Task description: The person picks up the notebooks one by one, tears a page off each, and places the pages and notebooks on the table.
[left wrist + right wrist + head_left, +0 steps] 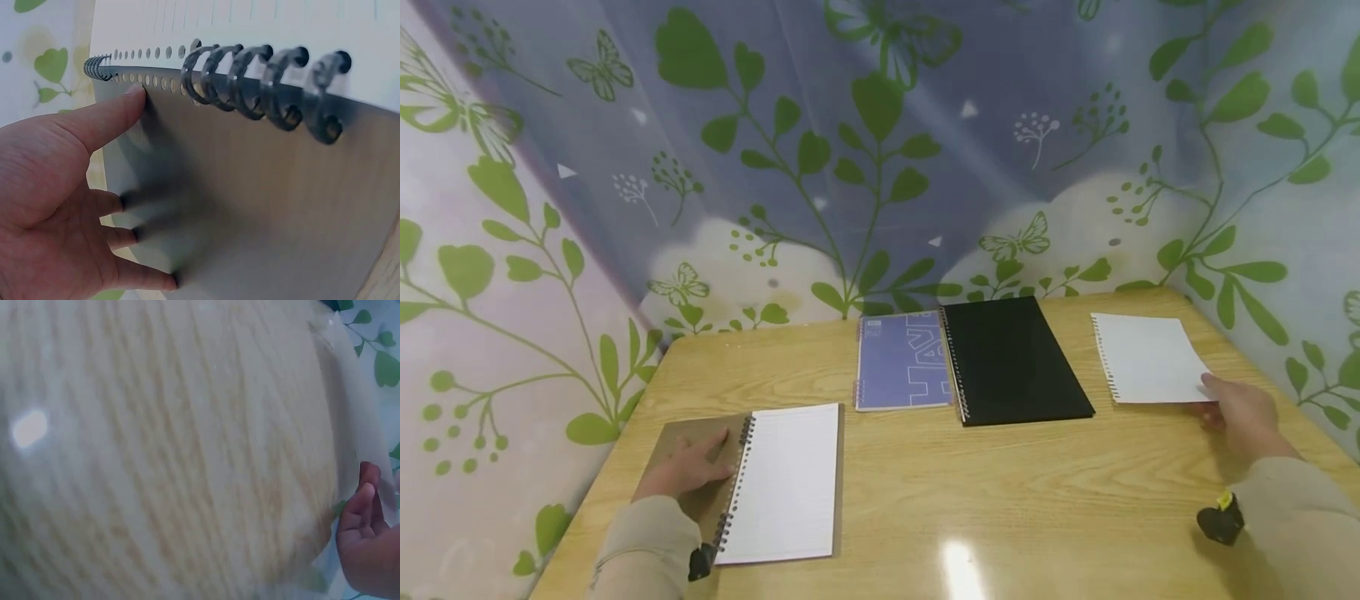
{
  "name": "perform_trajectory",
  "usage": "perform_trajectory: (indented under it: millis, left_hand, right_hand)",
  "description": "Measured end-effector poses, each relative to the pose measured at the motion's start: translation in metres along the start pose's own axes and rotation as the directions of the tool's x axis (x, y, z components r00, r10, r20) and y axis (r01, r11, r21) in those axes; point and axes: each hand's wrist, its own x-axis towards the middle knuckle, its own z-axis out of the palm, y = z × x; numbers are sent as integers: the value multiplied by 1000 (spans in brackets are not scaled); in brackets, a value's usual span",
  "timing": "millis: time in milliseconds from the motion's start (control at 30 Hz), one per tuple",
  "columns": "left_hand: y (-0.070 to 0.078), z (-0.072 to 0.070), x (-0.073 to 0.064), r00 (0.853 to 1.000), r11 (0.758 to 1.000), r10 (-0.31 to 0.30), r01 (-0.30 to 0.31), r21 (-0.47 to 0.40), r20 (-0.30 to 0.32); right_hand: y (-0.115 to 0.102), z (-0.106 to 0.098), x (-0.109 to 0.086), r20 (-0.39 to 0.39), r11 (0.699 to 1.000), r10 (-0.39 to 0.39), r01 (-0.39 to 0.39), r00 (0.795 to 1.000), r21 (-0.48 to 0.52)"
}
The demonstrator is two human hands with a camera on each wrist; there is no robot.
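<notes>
A ring-bound notebook [786, 483] lies spread at the table's left, ruled white page to the right and brown cover [707, 502] to the left. On that cover rests my left hand [688, 468], fingers spread, thumb near the row of holes. In the left wrist view, dark rings [284, 87] pass through holes at both ends; several holes between them show no ring. At the far right, my right hand [1243, 412] pinches the near right corner of a loose white sheet [1153, 358], whose left edge is notched with torn holes. Its far part appears low over the table.
A blue-purple notebook [898, 362] and a larger black notebook [1018, 358] lie side by side at the back of the wooden table [1000, 500]. A patterned curtain [775, 208] hangs behind the back edge. Dark wrist devices [1221, 523] sit at the sleeves.
</notes>
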Motion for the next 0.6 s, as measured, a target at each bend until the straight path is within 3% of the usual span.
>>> perform_trajectory:
  millis: [100,167,300,433,500,600]
  left_hand:
    - [0,0,1,1000,1000,-7,7,-13,1]
    - [-1,1,1,1000,1000,-10,10,-11,-4]
    - [0,1,0,1000,1000,-10,10,6,-18]
    - [2,1,-1,1000,1000,-9,9,20,-29]
    - [2,0,-2,999,1000,-8,8,21,-32]
    - [0,1,-1,999,1000,-2,3,20,-40]
  right_hand:
    - [1,-2,0,-10,983,-73,70,997,-171]
    - [2,-2,0,-10,942,-137,127,990,-311]
    - [9,0,3,-15,803,-279,224,960,-552]
    - [11,3,-2,32,670,-354,277,935,-688]
    - [9,5,-7,49,642,-344,273,938,-717]
    - [8,5,-10,53,645,-310,251,949,-722]
